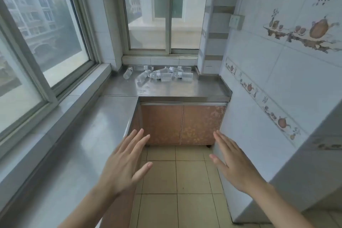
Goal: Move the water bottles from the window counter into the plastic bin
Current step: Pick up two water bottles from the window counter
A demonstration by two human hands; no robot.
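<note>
From the head camera, both bare hands are held out in front over the floor, palms down, fingers straight and spread, holding nothing: the left hand hovers by the near edge of the counter, the right hand hangs just beside the white tiled wall on the right. Far ahead, a heap of small clear plastic water bottles with white labels and caps lies on its side on the grey stainless-steel window counter, directly under the far sliding window; the bottles in the heap touch and overlap one another, so their count cannot be told. One single clear bottle lies apart from the heap to its left, near the corner. The counter is L-shaped and runs along the left side towards the viewer, beneath a large left window that looks out on apartment buildings. Under the far stretch of counter are two orange-brown mottled cabinet doors, both closed. The floor is laid with beige square tiles. The right wall carries tiles painted with teapots and fruit, and a white wall switch sits on it high up, right of the far window.
</note>
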